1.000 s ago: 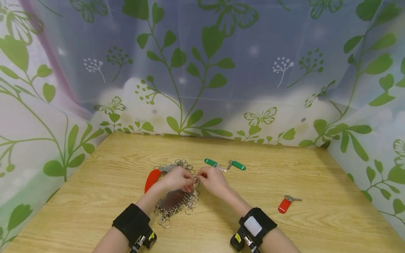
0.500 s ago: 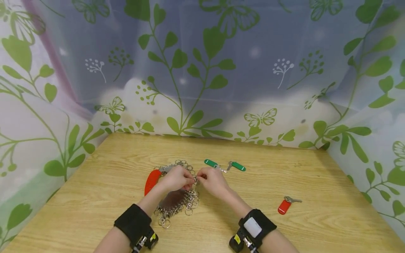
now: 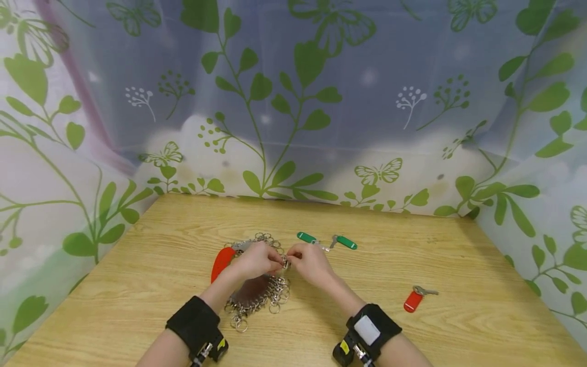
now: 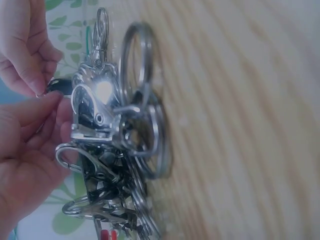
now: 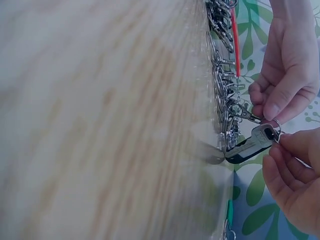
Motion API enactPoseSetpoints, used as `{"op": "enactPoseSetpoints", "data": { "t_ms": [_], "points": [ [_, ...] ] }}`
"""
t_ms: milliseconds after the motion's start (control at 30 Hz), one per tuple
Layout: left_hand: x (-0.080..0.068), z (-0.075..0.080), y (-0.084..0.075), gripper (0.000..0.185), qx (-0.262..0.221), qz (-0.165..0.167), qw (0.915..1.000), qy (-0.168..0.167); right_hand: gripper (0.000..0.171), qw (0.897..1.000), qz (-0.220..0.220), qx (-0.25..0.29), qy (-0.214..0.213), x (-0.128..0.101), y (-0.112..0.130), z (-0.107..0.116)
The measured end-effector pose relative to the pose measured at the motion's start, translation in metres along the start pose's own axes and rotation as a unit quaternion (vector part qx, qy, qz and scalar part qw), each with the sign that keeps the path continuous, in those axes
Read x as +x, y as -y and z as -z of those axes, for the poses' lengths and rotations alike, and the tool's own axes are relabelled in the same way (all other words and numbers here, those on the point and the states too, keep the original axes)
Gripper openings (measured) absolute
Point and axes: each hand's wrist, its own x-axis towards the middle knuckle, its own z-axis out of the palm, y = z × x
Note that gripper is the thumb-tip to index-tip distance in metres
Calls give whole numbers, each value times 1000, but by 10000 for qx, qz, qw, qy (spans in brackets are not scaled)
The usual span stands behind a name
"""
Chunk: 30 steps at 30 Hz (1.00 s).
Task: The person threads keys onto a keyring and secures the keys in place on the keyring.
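Note:
In the head view, both hands meet over a round grey piece (image 3: pixel 251 293) edged with several metal clasps and key rings (image 3: pixel 277 290). My left hand (image 3: pixel 259 259) pinches a small metal ring (image 5: pixel 276 123), seen in the right wrist view. The fingertips of my right hand (image 3: pixel 311 260) pinch the same ring from the other side. A silver key (image 5: pixel 252 142) with a dark part hangs at that ring, close to a snap clasp (image 5: pixel 245 114). Whether the clasp is joined to the ring, I cannot tell. In the left wrist view, clasps (image 4: pixel 100 120) stand close beside my left hand.
A flat red piece (image 3: pixel 222 263) lies at the left of the clasps. Behind my right hand lie two keys with green tags (image 3: pixel 346 241). A key with a red tag (image 3: pixel 413 300) lies at the right on the wooden table (image 3: pixel 183 224). Patterned curtains (image 3: pixel 293 168) surround the table.
The fingers of both hands shift slightly at the ring while the hands stay in the same place. The things on the table lie as before.

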Motion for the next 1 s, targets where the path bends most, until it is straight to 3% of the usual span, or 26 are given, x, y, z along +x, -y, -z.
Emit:
{"op": "enactPoseSetpoints", "data": {
  "t_ms": [167,400,767,1000],
  "points": [
    [1,0,-2,13,120,203,9995,-218,6,9999,-38,90,104,0,0,0],
    [1,-4,-4,14,-294,590,9971,-388,7,9999,28,-21,139,-3,3,-3],
    [2,-3,1,15,14,35,9999,-97,8,9993,-107,-364,-8,-1,-2,1],
    [3,-3,-2,17,57,75,9997,-227,7,9990,-96,-439,-26,-1,-1,3]
  ]
}}
